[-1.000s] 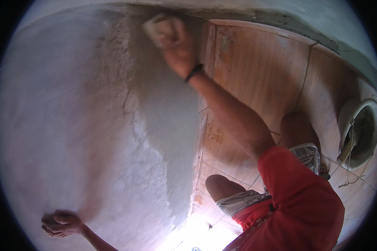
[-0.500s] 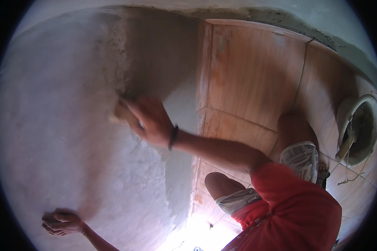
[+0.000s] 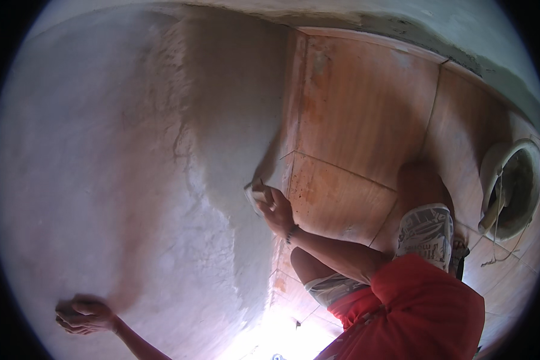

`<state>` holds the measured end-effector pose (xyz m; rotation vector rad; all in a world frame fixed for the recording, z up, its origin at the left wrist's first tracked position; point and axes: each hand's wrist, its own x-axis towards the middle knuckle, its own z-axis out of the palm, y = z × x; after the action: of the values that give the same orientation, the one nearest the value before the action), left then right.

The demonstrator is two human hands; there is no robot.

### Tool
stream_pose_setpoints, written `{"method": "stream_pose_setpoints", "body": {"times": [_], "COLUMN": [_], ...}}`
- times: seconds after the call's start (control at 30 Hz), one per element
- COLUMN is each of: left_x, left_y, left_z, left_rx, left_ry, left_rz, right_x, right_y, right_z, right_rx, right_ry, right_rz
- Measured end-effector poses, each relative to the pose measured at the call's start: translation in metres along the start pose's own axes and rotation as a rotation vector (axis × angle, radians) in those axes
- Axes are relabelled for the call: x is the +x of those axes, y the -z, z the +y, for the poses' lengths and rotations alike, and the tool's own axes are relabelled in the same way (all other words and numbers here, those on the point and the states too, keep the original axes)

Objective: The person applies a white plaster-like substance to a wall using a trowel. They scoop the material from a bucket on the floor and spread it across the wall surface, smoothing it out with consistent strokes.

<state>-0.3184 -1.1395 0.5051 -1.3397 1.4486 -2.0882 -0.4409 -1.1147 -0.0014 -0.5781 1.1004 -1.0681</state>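
Note:
My right hand (image 3: pixel 277 211), with a dark bracelet at its wrist, grips a small pale flat block (image 3: pixel 258 196) against the grey plastered wall (image 3: pixel 222 108). It is near the lower border of the wall, beside the tiled floor; the block's material is hard to tell. A smooth, darker damp band (image 3: pixel 240 240) runs along this border, with a rough, ragged edge towards the lighter plaster. At the lower left, my left hand (image 3: pixel 87 315) rests on the wall, fingers slightly bent and thumb apart, with no held thing visible.
Brownish tiles (image 3: pixel 354 108) cover the floor at the right. A pale bucket (image 3: pixel 489 174) stands there with a stick-like handle (image 3: pixel 493 216) inside and a string hanging over its rim. My bent legs are beside the wall. Bright light glares at the bottom.
My right hand has moved right and down with the block, from the ragged plaster edge to the wall's border near the tiles. My left hand has stayed nearly in place.

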Motion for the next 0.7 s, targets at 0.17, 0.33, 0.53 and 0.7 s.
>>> {"method": "stream_pose_setpoints", "body": {"times": [0.17,0.33,0.53,0.7], "left_x": [-0.007,0.000,0.000,-0.008], "left_y": [-0.009,-0.007,-0.010,-0.010], "left_z": [-0.012,-0.012,-0.024,-0.021], "left_rx": [0.015,-0.003,0.004,0.031], "left_ry": [-0.040,-0.105,-0.134,-0.124], "left_rz": [0.029,0.048,0.091,0.062], "right_x": [0.079,0.223,0.291,0.315], "right_y": [0.076,0.134,0.138,0.132], "right_z": [-0.023,-0.072,-0.096,-0.099], "right_rx": [-0.060,-0.100,-0.217,-0.187], "right_ry": [-0.038,0.265,0.423,0.429], "right_rz": [0.240,0.323,0.306,0.329]}}
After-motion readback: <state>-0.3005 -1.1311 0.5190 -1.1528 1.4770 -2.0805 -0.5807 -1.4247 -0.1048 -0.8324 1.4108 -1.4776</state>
